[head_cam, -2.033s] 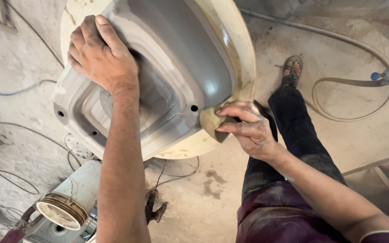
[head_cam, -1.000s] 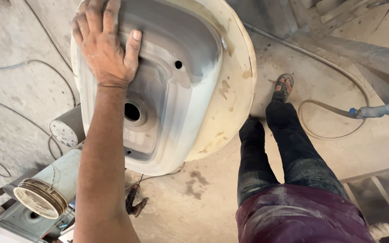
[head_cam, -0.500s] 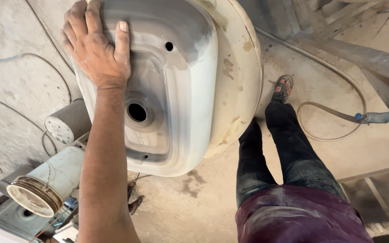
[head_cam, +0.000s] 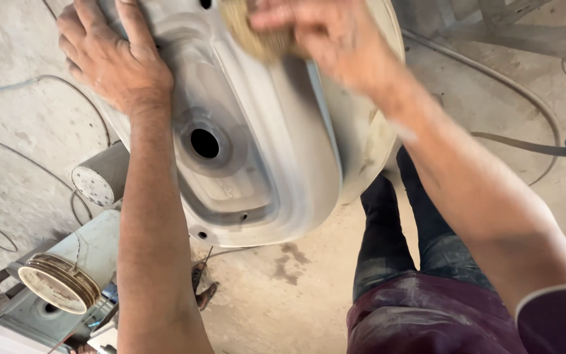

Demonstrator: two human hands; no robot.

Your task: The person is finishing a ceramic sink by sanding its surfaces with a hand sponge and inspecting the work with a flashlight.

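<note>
Dusty floor (head_cam: 283,288) below; right hand (head_cam: 329,39) is back at twelve o'clock, grasping a sponge (head_cam: 257,33) on the basin (head_cam: 263,151); left hand (head_cam: 116,59) stays flat, released.

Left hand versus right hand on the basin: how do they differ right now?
The left hand lies flat and empty, fingers spread on the grey basin's underside above the drain hole; the right hand grips a tan sponge against the basin's upper part. The left hand is sharp in the picture; the right hand is blurred. The left arm runs down the picture's left side, the right arm crosses from lower right. Both are bare and touch the same basin.
</note>
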